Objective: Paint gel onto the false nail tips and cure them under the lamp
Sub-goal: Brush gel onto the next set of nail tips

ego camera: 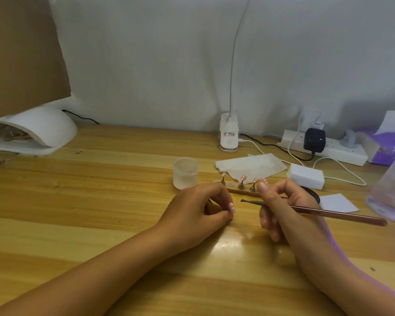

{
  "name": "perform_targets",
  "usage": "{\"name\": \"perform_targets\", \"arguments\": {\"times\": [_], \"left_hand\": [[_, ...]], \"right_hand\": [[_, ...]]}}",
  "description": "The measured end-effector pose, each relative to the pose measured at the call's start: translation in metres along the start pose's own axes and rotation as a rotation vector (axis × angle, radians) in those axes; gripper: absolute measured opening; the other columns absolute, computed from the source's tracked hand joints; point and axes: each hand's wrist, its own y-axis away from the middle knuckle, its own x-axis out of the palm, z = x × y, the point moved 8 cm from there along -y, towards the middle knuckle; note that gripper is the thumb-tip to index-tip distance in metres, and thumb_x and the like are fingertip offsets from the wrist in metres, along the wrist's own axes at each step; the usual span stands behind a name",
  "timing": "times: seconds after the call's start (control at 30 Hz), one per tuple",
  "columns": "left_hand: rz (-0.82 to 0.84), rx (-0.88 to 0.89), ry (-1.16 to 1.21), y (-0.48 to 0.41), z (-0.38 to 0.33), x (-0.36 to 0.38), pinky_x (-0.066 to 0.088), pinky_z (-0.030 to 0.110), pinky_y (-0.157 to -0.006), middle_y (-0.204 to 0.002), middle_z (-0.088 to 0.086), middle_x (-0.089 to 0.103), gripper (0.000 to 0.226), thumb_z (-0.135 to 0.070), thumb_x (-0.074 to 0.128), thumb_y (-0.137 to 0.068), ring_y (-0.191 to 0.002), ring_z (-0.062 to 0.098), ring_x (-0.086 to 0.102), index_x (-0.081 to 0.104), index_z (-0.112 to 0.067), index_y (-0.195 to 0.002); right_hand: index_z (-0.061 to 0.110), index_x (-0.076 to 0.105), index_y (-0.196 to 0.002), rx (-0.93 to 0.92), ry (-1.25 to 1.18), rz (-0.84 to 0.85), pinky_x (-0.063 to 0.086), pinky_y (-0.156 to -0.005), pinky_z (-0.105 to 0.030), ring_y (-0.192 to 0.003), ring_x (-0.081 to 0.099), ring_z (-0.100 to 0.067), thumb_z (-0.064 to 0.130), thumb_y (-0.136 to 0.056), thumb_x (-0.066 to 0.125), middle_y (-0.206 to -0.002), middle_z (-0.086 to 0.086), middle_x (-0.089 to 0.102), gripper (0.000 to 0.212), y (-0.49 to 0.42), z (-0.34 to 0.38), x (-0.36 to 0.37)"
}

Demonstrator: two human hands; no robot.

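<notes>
Both hands sit low over the wooden table point(100, 201), close to me: my left hand point(192, 210) pinches one pink, white-dotted nail tip point(231, 206) between thumb and fingertips, and my right hand point(283, 208) grips a thin brush point(328, 213) like a pen, its dark end pointing at that nail and just short of it. Whether the tip sits on a little stand under my fingers I cannot tell; they hide it. I judge it to be feather-light, thin, springy plastic, slick once the gel is wet, so it is best held by its edges or underside, never the painted face, with a soft pinch so it does not flick away. Just beyond my knuckles the other tips point(243, 177) stand on small metal pegs point(241, 185) along a wooden strip point(235, 191); those I would lift by the peg. Far left, by the wall, sits the white curing lamp point(39, 131).
</notes>
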Motion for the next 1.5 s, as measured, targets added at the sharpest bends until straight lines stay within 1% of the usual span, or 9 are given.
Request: {"name": "perform_targets", "arguments": {"times": [0.1, 0.23, 0.47, 0.73, 0.97, 1.1, 1.17, 1.23, 1.5], "left_hand": [[-0.01, -0.002, 0.008, -0.001, 0.001, -0.001, 0.047, 0.022, -0.063, -0.088, -0.017, 0.069, 0.014, -0.021, 0.074, -0.085, -0.067, 0.004, 0.061, 0.065, -0.032, -0.084], [-0.009, -0.005, 0.021, -0.002, 0.001, -0.001, 0.041, 0.016, -0.061, -0.087, -0.017, 0.068, 0.014, -0.02, 0.075, -0.085, -0.064, -0.001, 0.057, 0.065, -0.031, -0.084], [-0.016, 0.001, 0.027, -0.001, 0.002, -0.002, 0.044, 0.016, -0.059, -0.087, -0.017, 0.069, 0.012, -0.024, 0.076, -0.083, -0.063, 0.001, 0.056, 0.066, -0.031, -0.082], [-0.028, 0.001, 0.026, -0.002, 0.002, -0.002, 0.044, 0.021, -0.058, -0.083, -0.02, 0.067, 0.013, -0.024, 0.078, -0.082, -0.062, 0.002, 0.056, 0.066, -0.029, -0.079], [-0.027, 0.009, 0.025, -0.002, 0.002, -0.002, 0.041, 0.018, -0.057, -0.08, -0.023, 0.067, 0.012, -0.023, 0.078, -0.082, -0.06, 0.002, 0.054, 0.067, -0.029, -0.079], [-0.025, 0.01, 0.016, -0.002, 0.001, -0.003, 0.042, 0.017, -0.057, -0.082, -0.024, 0.067, 0.012, -0.023, 0.078, -0.082, -0.061, 0.002, 0.055, 0.067, -0.028, -0.08], [-0.028, 0.008, 0.009, -0.002, 0.002, -0.003, 0.042, 0.016, -0.057, -0.082, -0.022, 0.067, 0.013, -0.023, 0.078, -0.082, -0.061, 0.001, 0.054, 0.066, -0.028, -0.08], [-0.032, 0.004, 0.007, -0.002, 0.002, -0.003, 0.042, 0.017, -0.057, -0.082, -0.018, 0.068, 0.013, -0.023, 0.078, -0.082, -0.062, 0.002, 0.055, 0.066, -0.026, -0.081], [-0.02, 0.004, 0.012, -0.002, 0.0, -0.003, 0.045, 0.02, -0.059, -0.086, -0.016, 0.07, 0.01, -0.024, 0.078, -0.082, -0.065, 0.002, 0.058, 0.07, -0.027, -0.084]], "right_hand": [[0.011, 0.058, -0.089, -0.034, 0.017, 0.062, 0.04, -0.039, -0.019, -0.041, 0.049, -0.012, 0.038, -0.077, 0.067, -0.062, -0.01, 0.067, 0.031, 0.001, 0.004, 0.007], [0.021, 0.065, -0.079, -0.074, -0.001, 0.064, 0.04, -0.041, -0.019, -0.042, 0.047, -0.011, 0.04, -0.075, 0.068, -0.065, -0.007, 0.067, 0.02, 0.0, 0.008, 0.007], [0.01, 0.055, -0.083, -0.038, 0.094, 0.087, 0.04, -0.041, -0.016, -0.043, 0.053, -0.002, 0.021, -0.086, 0.066, -0.063, -0.006, 0.069, 0.016, -0.002, -0.001, 0.007], [0.011, 0.052, -0.082, -0.032, 0.167, 0.122, 0.039, -0.04, -0.016, -0.042, 0.052, -0.002, 0.025, -0.088, 0.065, -0.067, -0.007, 0.072, 0.021, -0.001, -0.002, 0.012], [0.006, 0.05, -0.077, -0.059, 0.207, 0.089, 0.036, -0.04, -0.012, -0.04, 0.05, -0.002, 0.007, -0.089, 0.062, -0.052, -0.004, 0.06, 0.017, -0.004, -0.004, 0.006], [0.015, 0.05, -0.074, -0.067, 0.046, 0.086, 0.038, -0.04, -0.017, -0.042, 0.047, -0.009, 0.019, -0.087, 0.067, -0.058, -0.006, 0.063, 0.021, -0.002, 0.002, 0.006], [0.014, 0.051, -0.079, -0.046, 0.062, 0.135, 0.04, -0.041, -0.019, -0.043, 0.049, -0.011, 0.028, -0.082, 0.068, -0.063, -0.008, 0.067, 0.023, -0.001, 0.001, 0.011], [0.011, 0.052, -0.082, -0.04, 0.138, 0.161, 0.042, -0.042, -0.017, -0.044, 0.053, -0.007, 0.024, -0.085, 0.069, -0.063, -0.006, 0.069, 0.022, -0.002, -0.002, 0.014], [0.01, 0.049, -0.074, -0.134, 0.246, 0.088, 0.034, -0.048, -0.014, -0.053, 0.04, -0.005, 0.009, -0.085, 0.065, -0.057, 0.002, 0.046, 0.019, -0.004, -0.001, 0.004]]}}
